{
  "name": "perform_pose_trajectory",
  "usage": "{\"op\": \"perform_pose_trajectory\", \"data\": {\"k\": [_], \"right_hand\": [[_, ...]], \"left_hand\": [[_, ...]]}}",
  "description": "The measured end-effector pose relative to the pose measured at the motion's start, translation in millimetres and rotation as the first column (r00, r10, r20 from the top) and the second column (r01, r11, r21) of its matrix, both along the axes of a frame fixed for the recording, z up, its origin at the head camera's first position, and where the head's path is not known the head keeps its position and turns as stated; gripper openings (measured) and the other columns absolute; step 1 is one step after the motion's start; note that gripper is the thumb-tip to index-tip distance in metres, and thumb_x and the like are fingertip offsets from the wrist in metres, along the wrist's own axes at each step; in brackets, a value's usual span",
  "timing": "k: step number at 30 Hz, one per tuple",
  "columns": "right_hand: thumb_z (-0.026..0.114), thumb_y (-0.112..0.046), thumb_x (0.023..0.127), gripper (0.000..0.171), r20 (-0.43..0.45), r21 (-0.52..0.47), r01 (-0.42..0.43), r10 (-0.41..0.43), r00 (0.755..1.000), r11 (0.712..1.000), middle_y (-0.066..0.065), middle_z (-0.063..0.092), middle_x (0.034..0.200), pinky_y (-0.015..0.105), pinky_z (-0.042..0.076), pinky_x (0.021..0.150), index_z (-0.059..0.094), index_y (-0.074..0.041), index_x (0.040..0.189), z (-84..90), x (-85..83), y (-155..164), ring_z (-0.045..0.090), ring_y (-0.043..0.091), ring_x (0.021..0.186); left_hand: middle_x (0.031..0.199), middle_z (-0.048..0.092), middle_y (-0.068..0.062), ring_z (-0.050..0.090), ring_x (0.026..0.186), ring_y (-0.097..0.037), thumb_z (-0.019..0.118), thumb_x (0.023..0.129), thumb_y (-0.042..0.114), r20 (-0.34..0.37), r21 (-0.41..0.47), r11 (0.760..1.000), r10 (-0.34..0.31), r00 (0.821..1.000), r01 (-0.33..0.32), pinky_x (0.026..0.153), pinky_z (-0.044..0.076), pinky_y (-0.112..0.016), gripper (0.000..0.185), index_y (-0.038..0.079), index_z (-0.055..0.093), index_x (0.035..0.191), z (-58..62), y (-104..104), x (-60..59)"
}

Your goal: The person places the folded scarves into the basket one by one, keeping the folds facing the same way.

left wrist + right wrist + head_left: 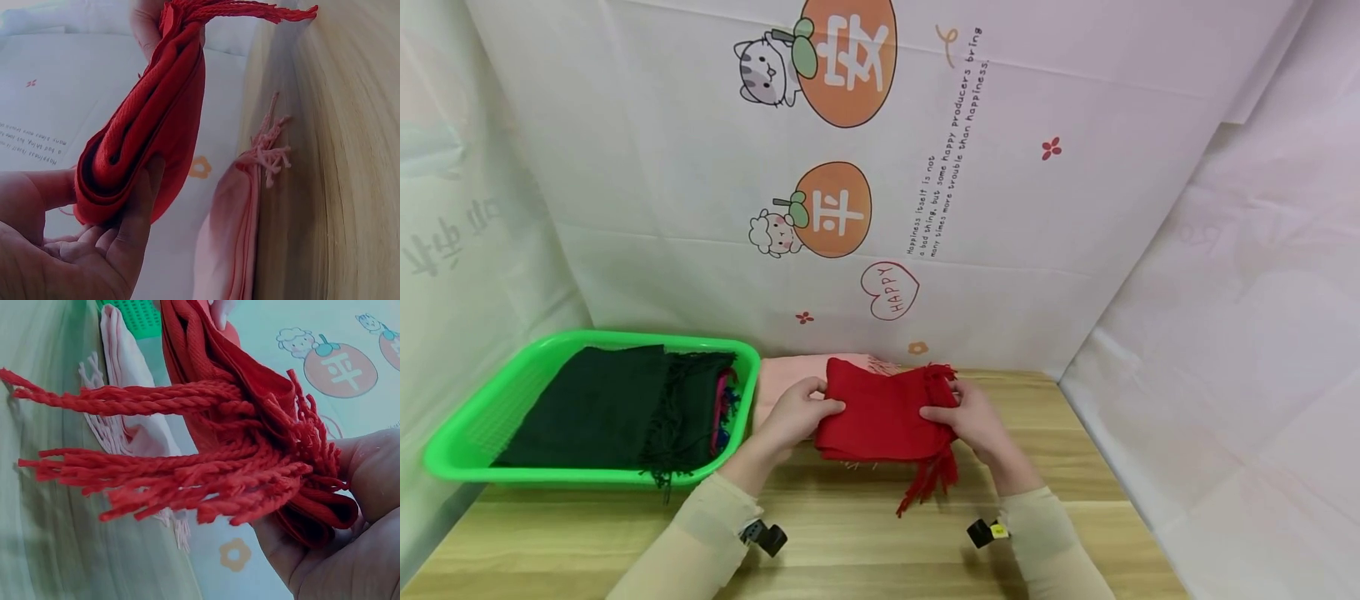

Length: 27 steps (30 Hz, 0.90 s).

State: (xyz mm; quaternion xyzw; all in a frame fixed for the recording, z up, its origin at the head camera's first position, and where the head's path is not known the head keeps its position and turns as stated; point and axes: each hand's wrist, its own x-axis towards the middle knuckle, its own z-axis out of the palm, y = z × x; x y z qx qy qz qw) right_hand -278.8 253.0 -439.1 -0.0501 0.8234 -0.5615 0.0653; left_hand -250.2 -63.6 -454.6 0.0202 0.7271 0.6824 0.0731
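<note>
Held a folded red scarf (880, 412) just above the table (865, 533), right of the green basket (467, 450). Left hand (793, 417) and right hand (973, 421) gripped opposite ends, fingers (140, 212) curled round the folds, likely keeping layers together. Left tassels (175, 481) dangling. Pink scarf (782, 379) lay behind, beside the basket.

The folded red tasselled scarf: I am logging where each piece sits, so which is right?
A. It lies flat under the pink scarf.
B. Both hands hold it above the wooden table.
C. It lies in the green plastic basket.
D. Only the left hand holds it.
B: the left hand and the right hand each grip one end of the folded red tasselled scarf, raised above the wooden table, beside the green plastic basket.
</note>
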Motion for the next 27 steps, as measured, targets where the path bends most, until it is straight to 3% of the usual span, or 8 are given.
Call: {"op": "perform_pose_trajectory", "data": {"k": [12,19,27], "right_hand": [[0.085,-0.011,0.099,0.058,0.003,-0.077,-0.014,0.014,1.0,0.997,0.021,0.075,0.119,0.04,0.069,0.08,0.057,0.006,0.146,-2.1,8.1,-21,0.08,0.026,0.091],[0.084,-0.01,0.098,0.054,0.003,-0.131,-0.023,0.023,1.0,0.991,0.02,0.076,0.117,0.039,0.068,0.081,0.058,0.005,0.143,-5.3,12.8,-34,0.08,0.027,0.092],[0.084,-0.009,0.099,0.054,-0.005,-0.16,-0.046,0.046,0.999,0.986,0.019,0.077,0.118,0.038,0.068,0.083,0.057,0.005,0.144,-4.9,19.2,-46,0.08,0.027,0.096]], "left_hand": [[0.113,0.078,-0.017,0.078,0.086,-0.027,0.074,0.106,0.019,-0.008,-0.03,0.999,0.013,1.0,-0.014,0.078,0.066,-0.04,0.025,0.001,0.062,0.12,6.5,-20,11.6],[0.115,0.077,-0.02,0.078,0.089,-0.029,0.072,0.107,0.016,-0.008,-0.009,1.0,-0.014,1.0,0.014,0.08,0.067,-0.04,0.027,-0.001,0.06,0.124,11.0,-37,17.1],[0.118,0.077,-0.019,0.078,0.092,-0.029,0.072,0.108,0.018,-0.007,-0.042,0.999,-0.017,1.0,0.017,0.08,0.067,-0.04,0.028,0.001,0.06,0.127,15.9,-49,21.9]]}}
